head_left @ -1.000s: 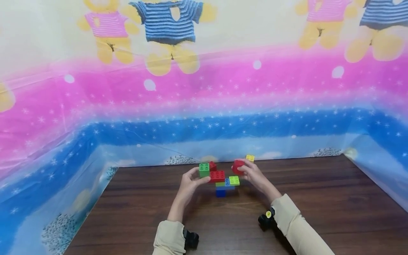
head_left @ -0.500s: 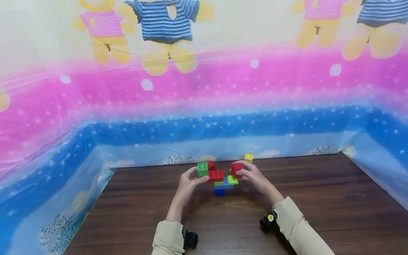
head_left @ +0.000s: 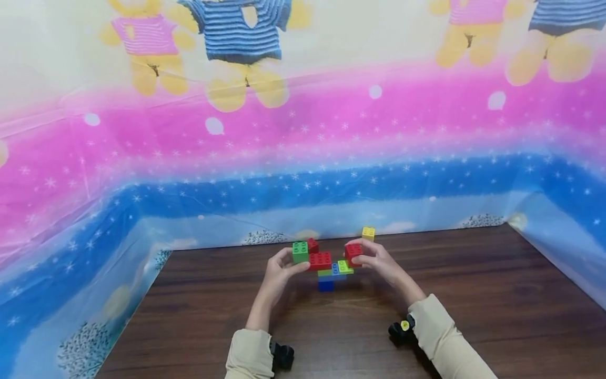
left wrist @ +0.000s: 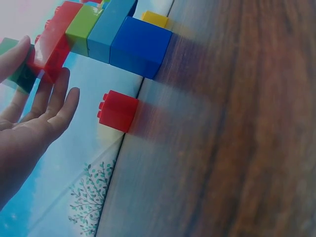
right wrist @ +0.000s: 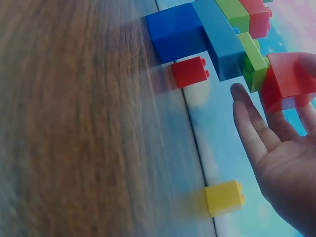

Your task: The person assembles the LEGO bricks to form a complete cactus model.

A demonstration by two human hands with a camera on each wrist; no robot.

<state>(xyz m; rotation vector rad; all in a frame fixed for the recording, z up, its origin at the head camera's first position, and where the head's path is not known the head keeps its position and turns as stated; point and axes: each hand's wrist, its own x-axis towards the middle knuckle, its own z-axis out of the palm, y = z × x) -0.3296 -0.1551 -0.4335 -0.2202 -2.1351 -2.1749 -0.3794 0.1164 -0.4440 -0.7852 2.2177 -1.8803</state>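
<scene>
A toy brick build stands on the table: a dark blue brick (head_left: 325, 285) at the bottom, a light blue brick (right wrist: 219, 42) across it, lime bricks (left wrist: 84, 29) on that, and a long red brick (head_left: 320, 261) jutting left. At its left end sits a green brick (head_left: 300, 252). My left hand (head_left: 279, 276) grips the green brick, thumb in front and fingers behind. On the right, my right hand (head_left: 381, 263) pinches a red brick (head_left: 353, 253) right at the small lime brick (right wrist: 254, 61), its underside against that brick's studs in the right wrist view.
Behind the build another red brick (left wrist: 118, 111) lies near the table's far edge. Farther right stands a yellow brick (head_left: 368, 233). A printed cloth (head_left: 303, 189) rises behind the wooden table (head_left: 213, 326).
My right hand has brought the red brick over the lime brick and turned it so its studded top shows. My left hand keeps its grip on the green brick.
</scene>
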